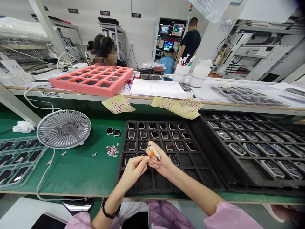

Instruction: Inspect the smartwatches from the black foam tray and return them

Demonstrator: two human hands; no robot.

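Note:
Above the black foam tray [140, 183], my right hand [163, 159] holds a smartwatch case [156, 153] tilted on its side, its pale edge showing. My left hand [135, 170] is closed in a pinch on a small orange strip [151, 154], which touches or lies against the case. Whether the strip is a tool or a tab, I cannot tell. Below and behind the hands, watch cases with dark screens, such as a watch [179, 146], sit in the tray's compartments. My fingers hide part of the tray.
A round grey fan [64, 128] stands at left, its white cable crossing the green bench. Near it are two watches [117, 133] and small paper scraps [111, 151]. A second foam tray [252, 171] lies right; a clear tray [22, 181] far left. A shelf holds a pink tray [111, 90].

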